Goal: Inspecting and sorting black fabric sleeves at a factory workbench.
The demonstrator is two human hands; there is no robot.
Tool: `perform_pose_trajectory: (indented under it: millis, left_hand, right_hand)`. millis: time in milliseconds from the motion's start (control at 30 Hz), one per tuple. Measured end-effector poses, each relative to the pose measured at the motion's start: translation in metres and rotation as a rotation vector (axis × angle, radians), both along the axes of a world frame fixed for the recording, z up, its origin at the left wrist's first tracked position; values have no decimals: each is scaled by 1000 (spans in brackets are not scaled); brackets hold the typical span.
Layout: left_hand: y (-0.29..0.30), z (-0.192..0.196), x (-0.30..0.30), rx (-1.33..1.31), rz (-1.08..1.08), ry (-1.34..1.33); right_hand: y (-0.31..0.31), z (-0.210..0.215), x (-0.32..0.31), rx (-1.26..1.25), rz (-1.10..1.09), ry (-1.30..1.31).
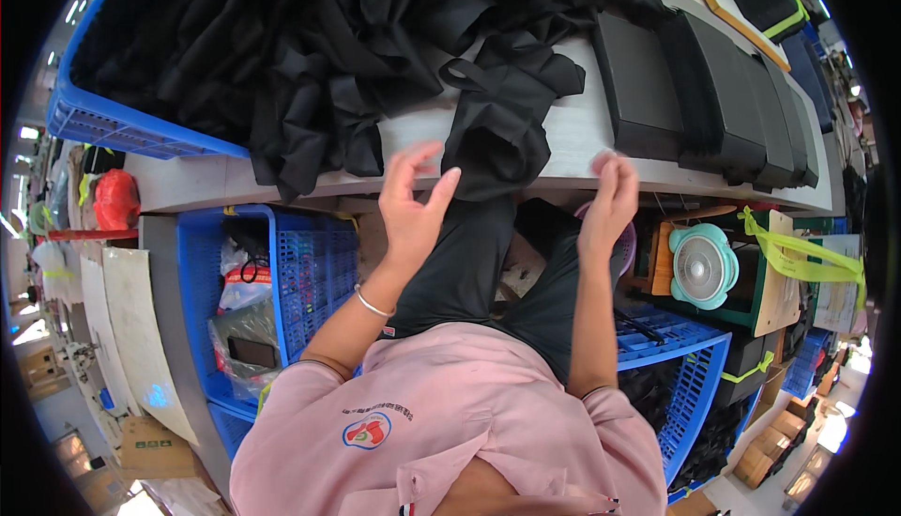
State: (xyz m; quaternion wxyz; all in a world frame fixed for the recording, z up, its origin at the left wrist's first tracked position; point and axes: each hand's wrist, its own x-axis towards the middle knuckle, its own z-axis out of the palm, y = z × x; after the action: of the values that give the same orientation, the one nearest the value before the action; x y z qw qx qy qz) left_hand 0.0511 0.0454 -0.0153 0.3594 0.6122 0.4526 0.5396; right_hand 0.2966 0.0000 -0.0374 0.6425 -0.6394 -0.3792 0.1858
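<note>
Left hand [409, 211] half-open, right hand [610, 204] part-open, fingers curled, both empty | black cloth [502, 107] ahead between: I'd guess light, floppy; pinch edge

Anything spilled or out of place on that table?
Yes: black fabric pieces sprawl from the blue crate across the table, some drooping over its near edge; untidy compared with the neater black stack at right.

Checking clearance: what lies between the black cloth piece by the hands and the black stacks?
Head view: white tabletop lies between the black cloth piece and the black stacks; the right hand is at its front edge.
</note>
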Motion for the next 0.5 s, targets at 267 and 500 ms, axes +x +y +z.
perform_pose_trajectory:
  millis: [267, 500]
  left_hand:
    - [67, -16, 25, -801, -611, -482]
    - [65, -30, 48, -936, -977, -1023]
  right_hand:
    - [10, -25, -32, 21, 593, 1097]
    - [5, -24, -9, 75, 483, 1084]
